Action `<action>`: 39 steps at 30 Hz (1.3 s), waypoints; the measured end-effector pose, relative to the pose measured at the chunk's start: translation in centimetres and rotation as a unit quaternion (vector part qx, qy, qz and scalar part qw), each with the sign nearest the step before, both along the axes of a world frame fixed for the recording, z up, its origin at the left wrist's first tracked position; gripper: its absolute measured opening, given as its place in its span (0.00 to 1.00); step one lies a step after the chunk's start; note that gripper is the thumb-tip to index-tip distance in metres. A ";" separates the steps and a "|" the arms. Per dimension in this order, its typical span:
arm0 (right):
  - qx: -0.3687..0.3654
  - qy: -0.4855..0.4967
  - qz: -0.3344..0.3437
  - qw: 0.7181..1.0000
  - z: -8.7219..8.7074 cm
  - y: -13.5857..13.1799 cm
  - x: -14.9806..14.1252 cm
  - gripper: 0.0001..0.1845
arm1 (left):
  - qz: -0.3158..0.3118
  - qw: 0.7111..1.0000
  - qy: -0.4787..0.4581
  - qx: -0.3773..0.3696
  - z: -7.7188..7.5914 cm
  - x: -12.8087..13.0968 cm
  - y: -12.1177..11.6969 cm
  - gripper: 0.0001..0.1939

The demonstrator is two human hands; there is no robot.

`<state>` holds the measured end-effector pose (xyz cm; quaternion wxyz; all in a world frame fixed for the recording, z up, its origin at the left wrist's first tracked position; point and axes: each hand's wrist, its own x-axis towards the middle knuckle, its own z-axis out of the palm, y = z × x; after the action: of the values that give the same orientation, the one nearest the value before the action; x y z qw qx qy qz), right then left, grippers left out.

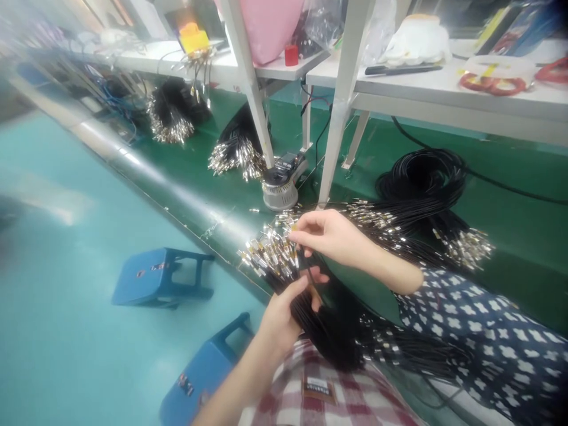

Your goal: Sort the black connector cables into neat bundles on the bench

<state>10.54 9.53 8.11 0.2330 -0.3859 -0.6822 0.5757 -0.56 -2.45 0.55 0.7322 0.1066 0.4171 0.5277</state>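
The left hand [280, 315] curls around a thick bundle [313, 322] of black cables, grasping it just below its fanned plugs [270, 254]; the right hand [326, 236], thumb and forefinger drawn together, is at the plugs' near-right edge, though whether it pinches one is too small to tell. The step in hand looks like handling the plug ends singly; the next move would call for a steady left grip and a fine fingertip pinch. The plugs are slim, shiny and metallic, some yellowish; the cables smooth and supple. Under the grip lies a checked cloth apron [350, 393]. Just beyond stands a rounded grey device [280, 194]; right of the grip, a glossy black coil [423, 171]; left, well apart, a smooth blue stool [142, 275].
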 end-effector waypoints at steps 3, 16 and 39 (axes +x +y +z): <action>0.007 -0.034 0.012 0.999 -1.4 0.2 -0.7 0.06 | 0.027 0.998 -0.014 -0.057 -0.4 -0.5 0.1 0.16; 0.044 -0.355 0.063 0.932 -15.5 4.3 -2.9 0.11 | 0.103 0.985 -0.116 -0.078 -2.4 -2.3 0.3 0.13; -0.237 0.112 -0.044 0.964 -6.6 -5.9 5.1 0.20 | -0.014 0.999 0.044 -0.022 0.0 -0.1 1.0 0.17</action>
<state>15.60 3.61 1.54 0.2351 -0.3921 -0.4784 0.7497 -0.67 -1.47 0.54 0.7226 0.1197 0.4589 0.5030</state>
